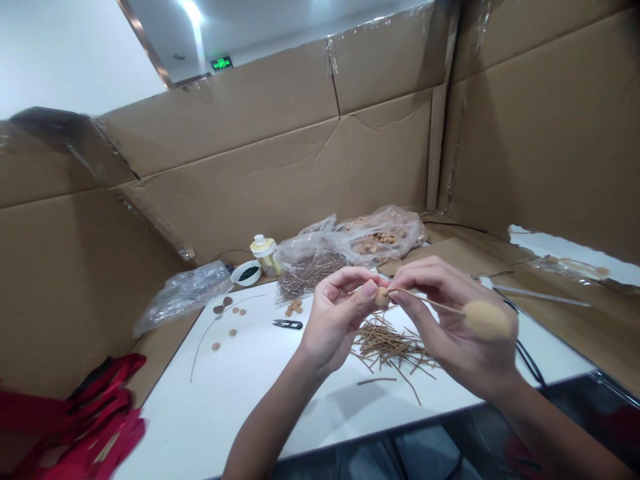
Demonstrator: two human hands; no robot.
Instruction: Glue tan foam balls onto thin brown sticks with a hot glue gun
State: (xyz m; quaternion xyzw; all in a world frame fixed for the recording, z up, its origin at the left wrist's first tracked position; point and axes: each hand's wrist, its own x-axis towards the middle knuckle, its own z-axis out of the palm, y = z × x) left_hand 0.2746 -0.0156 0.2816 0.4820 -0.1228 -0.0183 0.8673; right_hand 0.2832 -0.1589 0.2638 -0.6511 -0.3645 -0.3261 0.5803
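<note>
A person's left hand pinches a small tan bead at the tip of a thin stick, gripped narrowly in the right hand with a fuzzy tan ball at its far end, above a white table; a loose pile of brown sticks and a bag of beads appear still unworked

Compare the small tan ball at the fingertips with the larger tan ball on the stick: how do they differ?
The small tan ball looks far smaller than the large tan ball. The small ball is pinched by the left hand, while the large ball sits beyond the right hand on a thin stick. The small ball looks smoother; the large ball looks fuzzy. Both are rounded and tan.
</note>
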